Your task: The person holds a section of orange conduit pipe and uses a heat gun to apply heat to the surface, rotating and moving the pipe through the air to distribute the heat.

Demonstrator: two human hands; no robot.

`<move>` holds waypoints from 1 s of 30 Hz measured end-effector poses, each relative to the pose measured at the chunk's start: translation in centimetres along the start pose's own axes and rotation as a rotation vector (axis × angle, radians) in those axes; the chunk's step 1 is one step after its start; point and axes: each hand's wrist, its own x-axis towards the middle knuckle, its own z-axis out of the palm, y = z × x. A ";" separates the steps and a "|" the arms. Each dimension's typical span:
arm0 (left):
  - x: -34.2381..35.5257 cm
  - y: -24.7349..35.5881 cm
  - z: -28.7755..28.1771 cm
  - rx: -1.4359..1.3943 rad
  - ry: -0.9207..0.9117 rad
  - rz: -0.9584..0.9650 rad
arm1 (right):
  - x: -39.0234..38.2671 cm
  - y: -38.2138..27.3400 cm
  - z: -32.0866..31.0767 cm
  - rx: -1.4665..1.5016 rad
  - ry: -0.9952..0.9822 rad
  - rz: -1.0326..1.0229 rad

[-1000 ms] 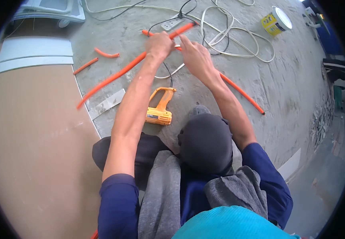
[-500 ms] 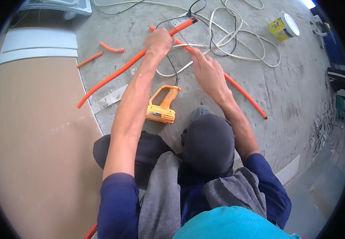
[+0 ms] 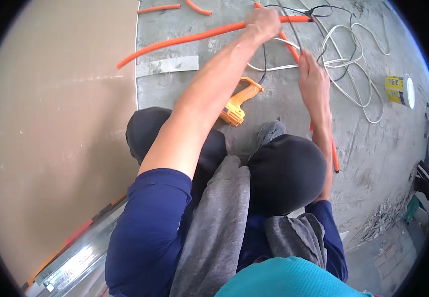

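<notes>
My left hand [image 3: 263, 23] is closed around an orange pipe [image 3: 189, 38], a little short of its dark-tipped right end. The pipe slants down to the left over the floor. My right hand [image 3: 314, 72] is closed on a thin dark rod [image 3: 293, 28], which runs up past the pipe's right end; its exact kind is unclear. Beneath, a second orange pipe [image 3: 287, 43] passes under or beside my right hand and reappears by the forearm, ending in a dark tip. An orange-yellow corded power tool [image 3: 238, 105], perhaps a heat gun, lies between my arms, partly hidden by the left one.
Tangled white and black cables [image 3: 345, 62] spread at the far right, near a yellow-and-white bucket [image 3: 397, 90]. A large brown board [image 3: 66, 99] covers the left side. Short orange pipe pieces [image 3: 160, 8] and a pale strip [image 3: 167, 66] lie beside it. Metal profiles [image 3: 80, 257] sit lower left.
The view has shifted, so the floor things appear higher and further right. My left hand still grips the pipe; my right hand keeps hold of the thin rod, now pointing more steeply upward.
</notes>
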 end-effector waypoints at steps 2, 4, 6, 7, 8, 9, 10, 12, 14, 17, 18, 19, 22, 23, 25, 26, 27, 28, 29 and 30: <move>-0.6 2.4 -0.6 -0.002 -0.054 0.046 | -2.4 1.9 -0.4 -0.032 0.089 -0.024; -1.2 3.4 -1.1 0.040 -0.114 0.067 | 0.0 2.1 0.5 -0.029 0.089 -0.027; -1.6 4.7 -0.7 0.005 -0.127 0.048 | 1.2 2.4 0.4 -0.137 0.099 0.029; -1.5 4.7 -1.6 -0.030 -0.107 0.003 | 1.6 2.3 0.2 -0.083 0.085 0.035; -1.3 3.3 -2.0 0.013 -0.090 0.003 | 1.8 1.6 0.6 -0.001 0.054 0.023; -1.0 2.2 -2.2 0.056 -0.073 0.001 | 0.6 1.5 0.7 0.001 0.059 0.018; -0.9 1.7 -3.2 0.059 -0.060 0.001 | -1.3 1.4 0.9 0.026 0.097 -0.027; -1.7 2.6 -3.4 0.072 -0.059 -0.007 | -1.6 1.7 0.2 0.030 0.132 -0.052; -1.5 4.1 -2.4 0.068 -0.096 0.013 | 2.1 0.7 -0.3 -0.038 0.008 0.090; -1.2 3.9 -2.0 0.054 -0.091 0.026 | 3.3 1.2 0.9 0.007 0.052 0.036; -1.2 3.7 -1.9 0.036 -0.065 0.043 | 3.4 1.6 0.9 0.007 0.055 0.037; -1.4 3.4 -2.0 0.039 -0.066 0.038 | 3.5 1.3 0.8 0.002 0.040 0.055; -1.9 3.1 -2.0 0.066 -0.069 0.013 | 3.2 1.2 1.2 0.063 0.067 0.020; -1.8 3.0 -2.0 0.068 -0.071 -0.005 | 3.1 1.3 1.3 0.130 0.111 -0.032; -1.6 2.9 -1.8 0.065 -0.073 -0.021 | 3.0 1.7 0.9 0.124 0.079 -0.041; -1.5 2.8 -1.6 0.071 -0.086 -0.013 | 2.8 1.9 0.6 0.119 0.048 -0.047; -1.4 2.6 -1.5 0.077 -0.099 -0.005 | 2.0 2.1 0.3 0.115 0.049 -0.045; -1.2 2.1 -1.7 0.078 -0.095 -0.005 | 0.7 1.8 0.0 0.118 0.061 -0.076; -1.1 1.3 -2.1 0.052 -0.058 -0.034 | -0.4 1.5 -0.1 0.126 0.072 -0.109; -1.0 0.7 -2.3 0.028 -0.021 -0.062 | -1.3 1.2 -0.3 0.131 0.072 -0.114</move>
